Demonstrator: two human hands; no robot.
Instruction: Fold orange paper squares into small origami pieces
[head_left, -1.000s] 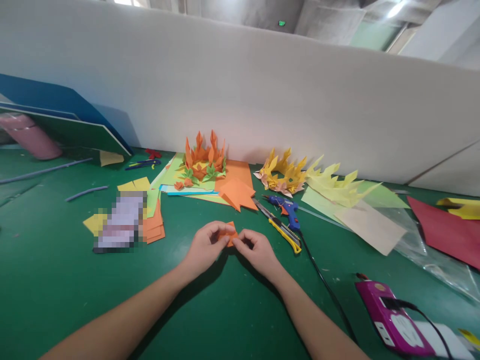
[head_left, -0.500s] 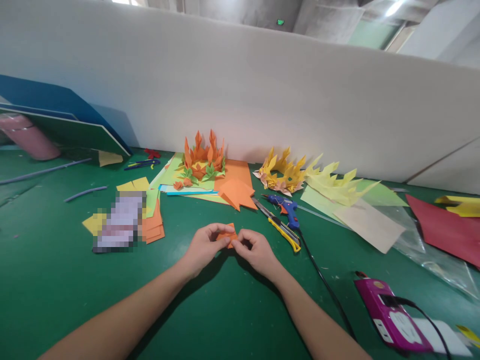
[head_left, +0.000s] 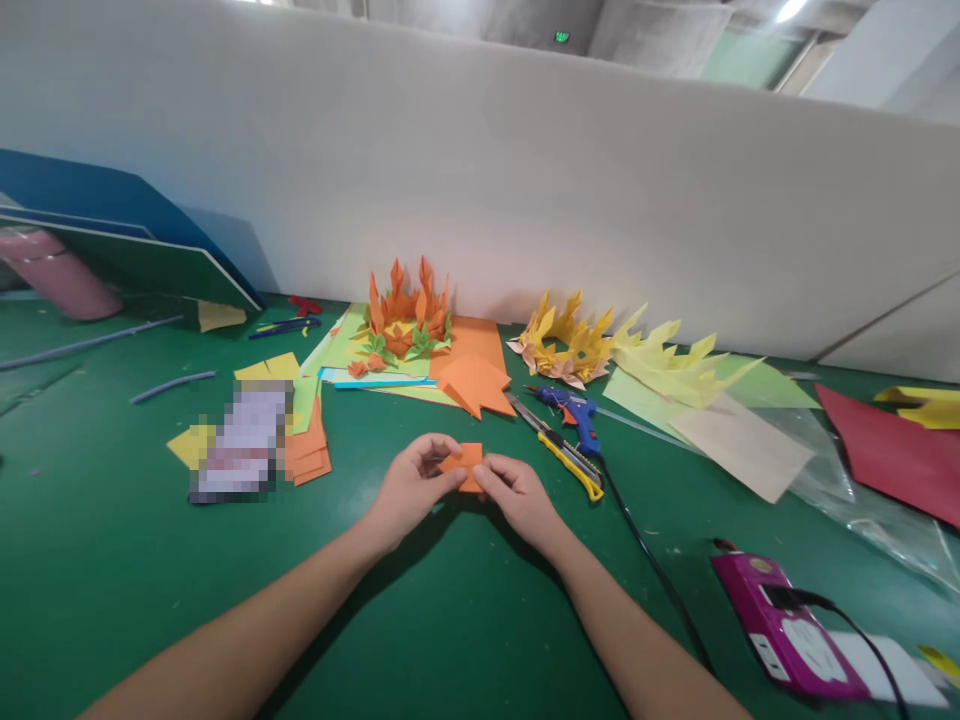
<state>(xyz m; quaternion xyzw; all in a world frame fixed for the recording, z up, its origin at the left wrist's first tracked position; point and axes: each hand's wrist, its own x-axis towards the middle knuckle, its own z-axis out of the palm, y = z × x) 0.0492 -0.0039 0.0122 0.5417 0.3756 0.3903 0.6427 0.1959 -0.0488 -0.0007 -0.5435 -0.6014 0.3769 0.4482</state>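
Two bare hands meet over the green table (head_left: 450, 620), pinching one small folded piece of orange paper (head_left: 466, 462) between them. The left hand (head_left: 409, 488) curls its fingers over the paper's left edge with the thumb tucked under, and the right hand (head_left: 517, 497) grips the lower right corner between thumb and forefinger; both are closed on the paper, which sits just above the tabletop at the centre of the view, tilted slightly toward the camera. Just beyond the hands lies a flat orange cut-out (head_left: 480, 385) with pointed edges, and behind that an orange folded-paper flower with green leaves (head_left: 405, 315) stands on light green sheets near the white partition (head_left: 525, 200). To the right of the hands a yellow utility knife (head_left: 566, 458) lies beside a blue glue gun (head_left: 574, 412), whose black cord (head_left: 645, 555) trails toward the near edge. Farther right are a yellow paper crown-like flower (head_left: 566, 345), pale yellow cut-outs (head_left: 675, 365), a beige sheet (head_left: 739, 445) and a red sheet (head_left: 892, 455). A magenta device (head_left: 780, 625) lies at lower right. Left of the hands rests a stack of orange and yellow papers (head_left: 304, 445).
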